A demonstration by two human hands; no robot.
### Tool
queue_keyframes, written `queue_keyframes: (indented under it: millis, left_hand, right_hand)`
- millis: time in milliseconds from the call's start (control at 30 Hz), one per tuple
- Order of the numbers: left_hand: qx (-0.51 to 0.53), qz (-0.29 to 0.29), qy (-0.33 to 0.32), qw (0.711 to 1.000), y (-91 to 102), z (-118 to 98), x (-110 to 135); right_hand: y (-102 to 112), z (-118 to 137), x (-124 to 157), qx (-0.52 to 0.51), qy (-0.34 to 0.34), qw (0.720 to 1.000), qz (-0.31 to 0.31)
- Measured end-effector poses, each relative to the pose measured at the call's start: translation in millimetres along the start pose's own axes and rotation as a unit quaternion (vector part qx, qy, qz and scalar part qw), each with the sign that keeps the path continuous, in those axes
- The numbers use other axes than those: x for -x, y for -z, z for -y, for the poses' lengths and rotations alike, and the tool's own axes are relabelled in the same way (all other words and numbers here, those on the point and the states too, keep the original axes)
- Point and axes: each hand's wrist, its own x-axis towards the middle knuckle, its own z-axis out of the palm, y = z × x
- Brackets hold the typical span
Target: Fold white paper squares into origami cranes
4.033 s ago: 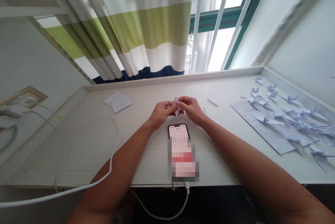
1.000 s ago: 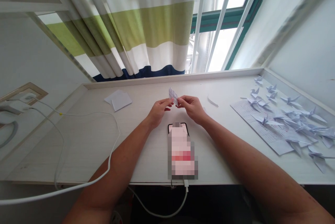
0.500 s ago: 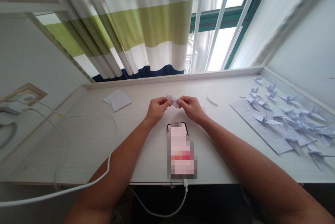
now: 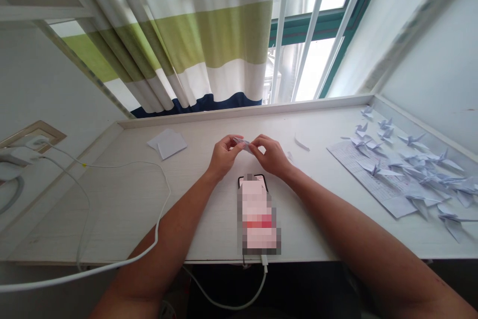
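A broad white wood-grain desk with a low raised edge [image 4: 186,232] spans the view. Behind it hangs a long fabric curtain banded in white, olive green and navy [image 4: 231,35]; to the right of this stands a teal-framed window with upright white bars [image 4: 309,25]. On the desk's right side lies a flat white paper sheet marked with a faint grid [image 4: 386,198], and a cluster of small folded white paper cranes [image 4: 421,174] spreads over it and onto the bare surface around it. Between the two forearms rests a dark-edged phone with a pinkish, mostly pixelated screen [image 4: 259,217], a slim white charging cable [image 4: 265,265] plugged into its near end.

Just beyond the phone, the left hand [image 4: 223,156] and the right hand [image 4: 271,154] face each other, near but apart. Well to the left of the hands lie overlapping squares of plain white paper [image 4: 171,144]; to their right, a thin curved strip of white paper [image 4: 301,142] lies alone. Smallest is the narrow piece of folded white paper [image 4: 242,143] between the hands: left thumb and fingers clamp one end, while right thumb and forefinger pinch the other. Its exact folds are too small to tell.
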Motion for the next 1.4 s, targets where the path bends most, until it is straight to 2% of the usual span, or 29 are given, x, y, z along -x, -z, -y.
queue_keyframes:
  millis: [100, 167, 267, 433, 667, 867, 967, 1167, 1300, 1400]
  left_hand:
    - [-0.08, -0.026, -0.052, 0.995, 5.9, -2.9, -0.9]
    - [-0.125, -0.015, -0.083, 0.989, 8.8, -4.5, -1.1]
    - [-0.132, 0.012, -0.087, 0.987, 10.1, -5.7, -0.6]
    - [-0.1, 0.035, -0.068, 0.992, 9.1, -7.5, 0.4]
    - [-0.106, 0.049, -0.087, 0.989, 8.8, -12.6, 2.8]
    - [0.014, 0.034, -0.098, 0.995, 4.7, -8.5, 2.5]
    - [0.02, 0.043, -0.095, 0.994, 4.7, -5.8, 1.5]
    - [-0.107, 0.053, -0.109, 0.987, 9.0, -7.4, 1.9]
    - [-0.116, 0.064, -0.134, 0.982, 10.4, -5.1, 0.5]
    - [-0.117, 0.047, -0.168, 0.978, 10.5, -0.5, -1.5]
  right_hand:
    - [5.3, -3.5, -1.3, 0.1, 0.073, 0.992, 0.008]
    - [8.1, -4.3, -2.9, 0.135, 0.118, 0.984, 0.016]
    - [9.4, -3.3, -4.3, 0.14, 0.149, 0.978, 0.029]
    - [6.8, -1.0, -2.4, 0.079, 0.123, 0.989, 0.019]
    - [7.6, 5.5, -2.0, -0.011, 0.08, 0.997, 0.01]
    - [6.8, 20.2, -4.1, -0.086, 0.02, 0.996, -0.03]
    - [6.8, 18.8, -3.9, -0.105, 0.005, 0.994, -0.027]
    - [9.4, 3.8, -1.6, -0.073, 0.057, 0.996, 0.02]
    - [10.7, -1.5, -2.5, -0.014, 0.096, 0.994, 0.04]
    - [11.2, -5.2, -4.8, 0.06, 0.146, 0.987, 0.021]
